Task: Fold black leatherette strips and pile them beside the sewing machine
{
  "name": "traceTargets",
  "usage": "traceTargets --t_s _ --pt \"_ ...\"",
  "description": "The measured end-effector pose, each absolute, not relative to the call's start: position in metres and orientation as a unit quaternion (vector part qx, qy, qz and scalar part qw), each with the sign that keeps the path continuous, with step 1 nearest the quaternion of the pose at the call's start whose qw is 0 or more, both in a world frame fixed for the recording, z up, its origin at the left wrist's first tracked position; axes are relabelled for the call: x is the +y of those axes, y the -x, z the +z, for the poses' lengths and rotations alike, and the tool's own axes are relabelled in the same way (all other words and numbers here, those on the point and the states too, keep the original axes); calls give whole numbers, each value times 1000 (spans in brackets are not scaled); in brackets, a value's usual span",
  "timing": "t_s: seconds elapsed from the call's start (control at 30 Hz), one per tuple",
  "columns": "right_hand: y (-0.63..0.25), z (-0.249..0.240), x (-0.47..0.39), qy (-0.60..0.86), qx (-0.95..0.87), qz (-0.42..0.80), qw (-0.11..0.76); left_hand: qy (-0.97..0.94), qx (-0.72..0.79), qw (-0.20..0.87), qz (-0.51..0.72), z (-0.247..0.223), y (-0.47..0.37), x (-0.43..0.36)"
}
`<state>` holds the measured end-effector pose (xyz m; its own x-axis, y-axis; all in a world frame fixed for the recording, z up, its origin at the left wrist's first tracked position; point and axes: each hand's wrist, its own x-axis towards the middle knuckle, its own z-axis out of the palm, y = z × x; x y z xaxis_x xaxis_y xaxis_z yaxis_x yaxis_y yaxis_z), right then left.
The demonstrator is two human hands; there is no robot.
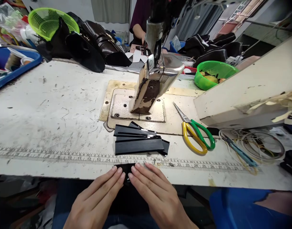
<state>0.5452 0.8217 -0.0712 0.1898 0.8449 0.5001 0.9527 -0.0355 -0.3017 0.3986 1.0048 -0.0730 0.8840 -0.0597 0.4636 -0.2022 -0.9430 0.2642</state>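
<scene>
At the table's front edge, my left hand [98, 194] and my right hand [155, 190] grip a small black strip [126, 168] between them. The fingers of both hands press on its top, close together. My thumbs are hidden below, and most of the strip is covered. Just beyond my fingertips lies a loose pile of black strips [138, 146] with shiny edges. Behind the pile rises the post of a sewing machine [146, 92]. Scissors [193, 130] with one yellow and one green handle rest to the right of the pile, blades pointing away.
A printed ruler scale [64, 157] runs along the white table [41, 111]. Coiled thread [262, 143] and a blue-handled tool [241, 152] lie at right. Behind stand a green bowl [207, 84], black leather pieces [86, 51] and a blue tray [19, 71]. Another person's hand [143, 36] shows beyond.
</scene>
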Motion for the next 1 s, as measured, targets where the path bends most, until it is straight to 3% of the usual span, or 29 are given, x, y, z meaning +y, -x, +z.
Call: traceTargets --t_s 1.0 --pt "-545 -69 824 712 -635 -105 281 -975 -95 91 178 -67 -396 1009"
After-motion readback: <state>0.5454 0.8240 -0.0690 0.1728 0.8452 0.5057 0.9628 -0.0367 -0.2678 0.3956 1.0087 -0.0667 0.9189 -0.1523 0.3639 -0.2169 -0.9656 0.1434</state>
